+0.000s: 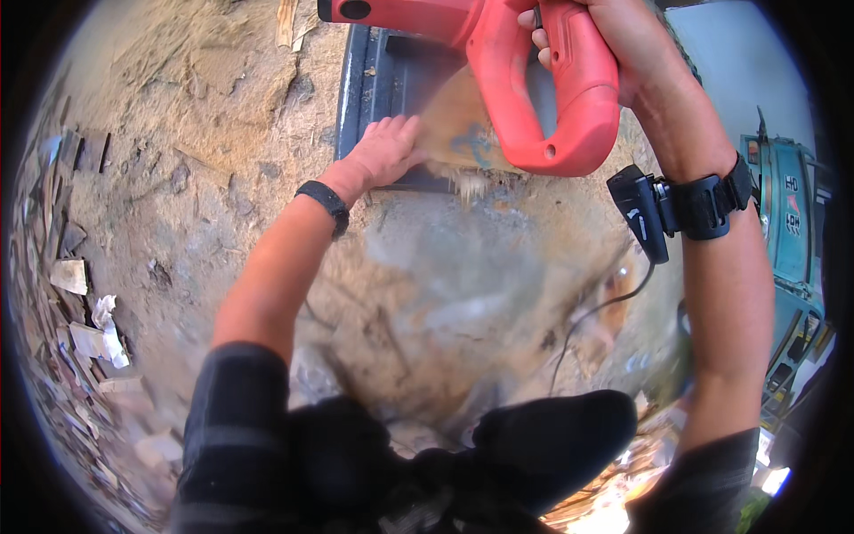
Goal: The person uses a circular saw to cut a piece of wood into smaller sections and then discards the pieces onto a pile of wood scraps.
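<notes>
At the top, my right hand (616,40) is closed round the loop handle of a red power saw (569,133), its fingers curling through the handle opening. Beneath the saw is a dark metal base (354,98) with a raised rim. A light-brown wooden board (458,120) lies on this base, its near end ragged. My left hand (388,149) lies flat at the board's left side, fingers stretched forward over the base. The saw's blade and the board's far end are hidden from view.
Sawdust-covered ground (213,133) surrounds the base. Wood scraps (71,276) are heaped along the left. A thin dark cable (592,311) crosses the ground near my legs. At the right stands a teal vehicle (787,209).
</notes>
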Demonstrator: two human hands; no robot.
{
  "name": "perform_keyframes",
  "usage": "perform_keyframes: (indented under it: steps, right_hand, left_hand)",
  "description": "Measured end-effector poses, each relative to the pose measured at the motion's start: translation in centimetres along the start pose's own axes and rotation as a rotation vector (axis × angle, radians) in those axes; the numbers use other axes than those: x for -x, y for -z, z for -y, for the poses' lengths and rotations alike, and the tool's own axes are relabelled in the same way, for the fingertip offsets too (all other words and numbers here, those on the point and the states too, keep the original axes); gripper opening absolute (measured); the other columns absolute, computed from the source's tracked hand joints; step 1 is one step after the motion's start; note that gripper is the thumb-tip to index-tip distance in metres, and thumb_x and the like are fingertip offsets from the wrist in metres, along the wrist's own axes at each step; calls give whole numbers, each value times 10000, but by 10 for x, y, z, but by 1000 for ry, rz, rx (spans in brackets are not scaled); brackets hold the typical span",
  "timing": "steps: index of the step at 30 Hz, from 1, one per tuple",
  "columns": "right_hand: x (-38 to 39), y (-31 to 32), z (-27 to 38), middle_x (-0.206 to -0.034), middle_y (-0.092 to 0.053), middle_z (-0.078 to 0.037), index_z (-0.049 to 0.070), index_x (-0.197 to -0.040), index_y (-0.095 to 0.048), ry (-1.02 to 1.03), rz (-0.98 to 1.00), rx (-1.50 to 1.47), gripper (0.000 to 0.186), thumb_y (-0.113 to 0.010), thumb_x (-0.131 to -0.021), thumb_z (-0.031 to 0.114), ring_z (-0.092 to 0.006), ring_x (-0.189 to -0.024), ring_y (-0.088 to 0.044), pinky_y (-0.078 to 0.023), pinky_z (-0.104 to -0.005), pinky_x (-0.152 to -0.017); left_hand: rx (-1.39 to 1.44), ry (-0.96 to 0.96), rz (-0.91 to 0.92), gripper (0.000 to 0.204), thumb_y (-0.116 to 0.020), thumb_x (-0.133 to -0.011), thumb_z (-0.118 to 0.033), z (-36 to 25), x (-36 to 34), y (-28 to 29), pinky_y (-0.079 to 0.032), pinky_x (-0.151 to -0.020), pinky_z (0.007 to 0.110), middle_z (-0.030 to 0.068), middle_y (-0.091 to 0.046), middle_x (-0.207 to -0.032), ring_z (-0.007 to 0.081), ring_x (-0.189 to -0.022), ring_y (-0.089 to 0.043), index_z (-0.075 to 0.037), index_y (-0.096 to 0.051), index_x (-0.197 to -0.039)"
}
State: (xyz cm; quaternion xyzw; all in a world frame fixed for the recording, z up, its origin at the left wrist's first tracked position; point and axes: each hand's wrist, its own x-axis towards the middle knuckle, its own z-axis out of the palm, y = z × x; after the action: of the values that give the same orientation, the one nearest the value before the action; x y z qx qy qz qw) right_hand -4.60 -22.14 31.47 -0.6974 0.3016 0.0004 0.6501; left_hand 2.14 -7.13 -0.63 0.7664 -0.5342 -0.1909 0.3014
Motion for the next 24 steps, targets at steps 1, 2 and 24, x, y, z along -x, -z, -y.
perform_keyframes:
  steps: [1, 2, 24]
  right_hand:
    - [0, -2, -1, -744, -604, -97, -24, -1018, -598, 77, 4, -15, 258, -588, -883, 195, -213, -547, -583, -529, -339, -524]
    - [5, -6, 4, -776, -611, -100, -31, -1065, -586, 103, -45, 0, 290, -583, -891, 201, -204, -576, -591, -531, -329, -543]
    - [98, 107, -89, -1138, -661, -124, -54, -1319, -547, 774, -305, 430, 400, -623, -940, 51, -136, -955, -633, -510, -244, -843]
  left_hand:
    - [105, 4, 25, 351, -553, -973, -262, 5, -3, 4, -410, -980, 471, 173, -565, -1190, 387, -1154, -524, -63, -490, -1255]
    - [209, 32, 42, 346, -537, -991, -269, 8, -2, 6, -411, -995, 467, 170, -571, -1202, 384, -1175, -523, -59, -497, -1263]
    - [-11, -43, 47, 242, -645, -908, -275, -12, -7, 79, -465, -844, 484, 197, -640, -911, 414, -932, -595, -37, -615, -939]
